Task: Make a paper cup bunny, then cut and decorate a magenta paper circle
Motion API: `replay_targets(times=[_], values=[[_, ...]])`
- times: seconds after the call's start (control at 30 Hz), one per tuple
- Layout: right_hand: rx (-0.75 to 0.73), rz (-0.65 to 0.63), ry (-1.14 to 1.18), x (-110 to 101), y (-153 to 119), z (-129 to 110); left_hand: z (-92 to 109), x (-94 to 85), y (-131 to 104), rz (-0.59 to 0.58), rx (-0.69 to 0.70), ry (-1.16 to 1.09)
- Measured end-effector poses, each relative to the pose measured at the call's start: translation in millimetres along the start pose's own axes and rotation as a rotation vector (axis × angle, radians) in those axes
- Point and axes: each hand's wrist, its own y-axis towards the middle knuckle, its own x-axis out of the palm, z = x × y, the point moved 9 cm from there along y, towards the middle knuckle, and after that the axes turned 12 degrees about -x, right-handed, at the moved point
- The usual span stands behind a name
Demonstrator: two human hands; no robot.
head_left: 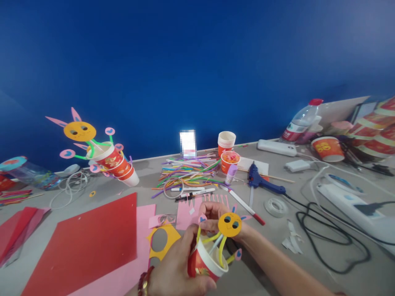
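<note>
A red and white paper cup (206,263) is tilted near the bottom centre, with my left hand (174,267) wrapped round its side. Yellow pipe cleaners (222,248) rise from the cup, and a round orange face (230,225) with pink ears sits above its rim. My right hand (212,213) is behind the cup, its fingers closed at a small pink disc (202,219) with a blue heart, on the end of a yellow pipe cleaner. Another pink disc (238,254) sticks out at the cup's right. The right fingertips are partly hidden.
Red sheet (92,242) and cut yellow paper (165,242) lie left. Pipe cleaners (185,170), a white cup stack (226,139) and a blue glue gun (262,181) are behind. A finished bunny cup (108,158) stands back left; black cable (333,246) and bottle (302,121) are right.
</note>
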Motion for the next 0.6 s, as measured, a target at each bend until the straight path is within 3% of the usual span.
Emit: replay_targets(times=[0.4,0.6], values=[[-0.011,0.016,0.023,3.7,-0.5,-4.8,-2.1,-0.6,-1.7,0.023,-0.004,0.025],[0.028,-0.037,0.018,7.1,-0.5,-0.8,-10.3,2.1,-0.9,0.006,-0.039,0.029]])
